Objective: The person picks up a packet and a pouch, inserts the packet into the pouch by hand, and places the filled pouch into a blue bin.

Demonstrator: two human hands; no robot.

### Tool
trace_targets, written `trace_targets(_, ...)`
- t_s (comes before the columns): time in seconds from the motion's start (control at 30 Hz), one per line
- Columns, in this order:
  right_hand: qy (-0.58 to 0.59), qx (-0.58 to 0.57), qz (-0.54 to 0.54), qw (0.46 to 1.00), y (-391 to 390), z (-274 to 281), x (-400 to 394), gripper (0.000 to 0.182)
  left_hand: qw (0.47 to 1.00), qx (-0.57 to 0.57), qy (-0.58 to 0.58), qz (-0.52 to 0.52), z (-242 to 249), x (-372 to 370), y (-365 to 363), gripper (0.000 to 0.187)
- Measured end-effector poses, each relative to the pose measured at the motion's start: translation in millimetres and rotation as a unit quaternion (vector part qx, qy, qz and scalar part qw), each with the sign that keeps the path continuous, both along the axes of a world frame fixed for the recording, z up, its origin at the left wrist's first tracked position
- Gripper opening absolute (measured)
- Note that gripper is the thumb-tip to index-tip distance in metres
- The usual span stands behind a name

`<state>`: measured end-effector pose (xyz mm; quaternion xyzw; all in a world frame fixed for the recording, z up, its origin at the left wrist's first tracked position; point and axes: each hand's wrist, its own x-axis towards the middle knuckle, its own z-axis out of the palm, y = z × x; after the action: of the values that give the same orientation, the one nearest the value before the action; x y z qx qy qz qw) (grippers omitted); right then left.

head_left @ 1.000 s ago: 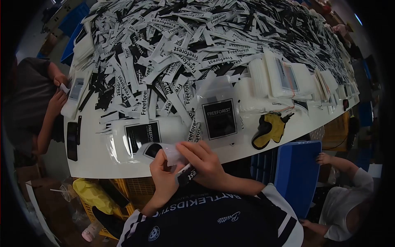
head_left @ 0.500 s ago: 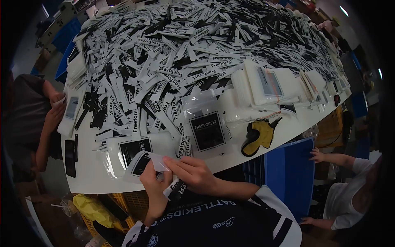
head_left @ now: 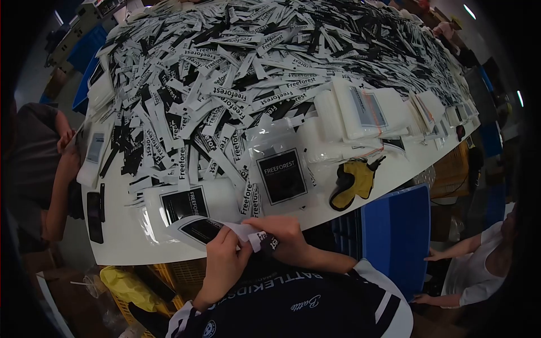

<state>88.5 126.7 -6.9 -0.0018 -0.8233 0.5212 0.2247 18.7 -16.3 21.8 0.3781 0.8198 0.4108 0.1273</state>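
Note:
A translucent bag with a black label (head_left: 197,228) is in my left hand (head_left: 225,262), whose fingers are closed on its near edge. Beside it my right hand (head_left: 284,236) is closed around several Freeforest sachets (head_left: 264,241), their printed ends poking out at the bag's right end. Just beyond the hands lies a stack of bags with a black label (head_left: 183,204). A clear FREEFOREST bag (head_left: 282,174) rests flat on the white table (head_left: 127,242). How far the sachets reach into the held bag is hidden by my fingers.
A large heap of black and white sachets (head_left: 225,62) covers the table's far part. Stacked bags (head_left: 366,112) and a yellow-black object (head_left: 354,183) are to the right. A co-worker's hands (head_left: 67,149) are at left; another person (head_left: 479,259) is beside a blue bin (head_left: 394,236).
My left hand has moved right, and the held bag now lies more sideways. My right hand has shifted right with the sachets. The person at right has lowered one hand from the bin's upper edge.

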Motion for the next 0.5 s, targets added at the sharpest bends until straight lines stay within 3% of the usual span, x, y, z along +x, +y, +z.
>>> trace_targets(0.2, 0.027, 0.074, 0.014, 0.997, 2.3, -2.0, -3.6, 0.036, 0.998, 0.02, 0.028, -0.044, -4.1, -5.1, 3.5, 0.024)
trace_targets(0.23, 0.021, 0.085, -0.028, 0.996, 1.1, -1.8, -1.6, 0.037, 0.998, 0.004, 0.036, -0.055, -7.7, -4.4, -1.1, 0.023)
trace_targets(0.37, -0.013, 0.046, -0.064, 0.997, 6.5, 0.7, -12.4, 0.039, 0.999, -0.009, 0.046, -0.018, -4.1, 4.6, 4.5, 0.02)
trace_targets(0.43, -0.039, 0.036, -0.036, 0.998, 5.3, 12.3, -13.3, 0.037, 0.998, 0.062, -0.009, 0.03, 3.3, 0.1, 1.9, 0.022)
trace_targets(0.5, -0.086, 0.002, -0.038, 0.996, 6.9, 10.3, -13.5, 0.033, 0.998, 0.027, -0.052, 0.034, 11.0, 3.2, -3.8, 0.022)
